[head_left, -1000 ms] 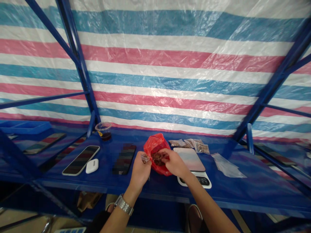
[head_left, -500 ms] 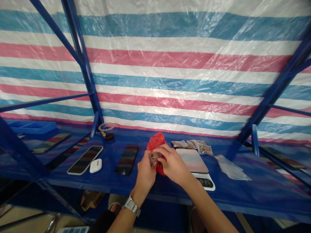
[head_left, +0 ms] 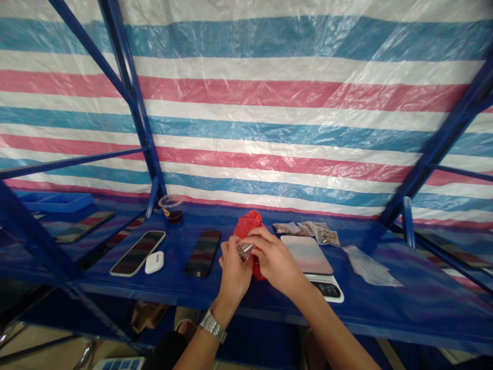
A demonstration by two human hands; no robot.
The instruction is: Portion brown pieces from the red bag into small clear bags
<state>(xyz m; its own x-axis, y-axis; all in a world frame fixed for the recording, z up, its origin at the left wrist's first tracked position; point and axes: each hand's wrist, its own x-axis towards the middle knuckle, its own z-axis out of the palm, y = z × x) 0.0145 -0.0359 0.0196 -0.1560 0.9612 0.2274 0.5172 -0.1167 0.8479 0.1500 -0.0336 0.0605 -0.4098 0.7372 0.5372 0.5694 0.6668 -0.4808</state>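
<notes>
A small clear plastic bag is pinched between my two hands, over a crumpled red plastic bag on the blue shelf. My left hand, with a metal watch at its wrist, is closed on the clear bag's left side. From the right, my right hand closes its fingers at the bag's upper edge. The fingers partly hide what is inside it. Just right of my right hand lies a kitchen scale with a flat pale top and dark buttons.
Filled small bags lie behind the scale, and flat clear bags to its right. Leftward are a black phone, a white earbud case, a white-edged phone and a plastic cup of dark liquid. Blue posts flank the shelf.
My fingers have drawn together over the clear bag's mouth; in the earlier frame it was more open. The view has shifted slightly.
</notes>
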